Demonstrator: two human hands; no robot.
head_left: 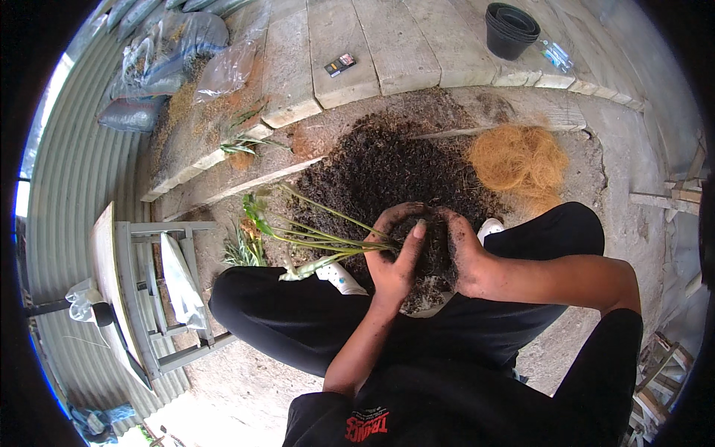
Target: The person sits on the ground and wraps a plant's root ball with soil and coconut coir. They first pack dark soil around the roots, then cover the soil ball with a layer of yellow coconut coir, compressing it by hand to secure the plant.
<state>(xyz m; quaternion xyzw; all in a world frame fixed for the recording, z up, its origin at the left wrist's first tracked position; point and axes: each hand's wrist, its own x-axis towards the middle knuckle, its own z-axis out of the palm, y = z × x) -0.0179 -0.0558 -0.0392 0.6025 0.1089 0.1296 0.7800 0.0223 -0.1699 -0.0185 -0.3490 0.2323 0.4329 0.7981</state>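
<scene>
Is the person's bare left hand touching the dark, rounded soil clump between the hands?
Touching. The head view shows the left hand against the soil clump, its thumb laid over it with no visible gap.

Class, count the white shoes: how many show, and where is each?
2: one white shoe below the plant stems, left of the hands; the other white shoe beside the right hand. Both are partly hidden.

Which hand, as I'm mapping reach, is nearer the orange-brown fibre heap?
Right hand, below and left of the fibre heap; the left hand is farther left.
</scene>
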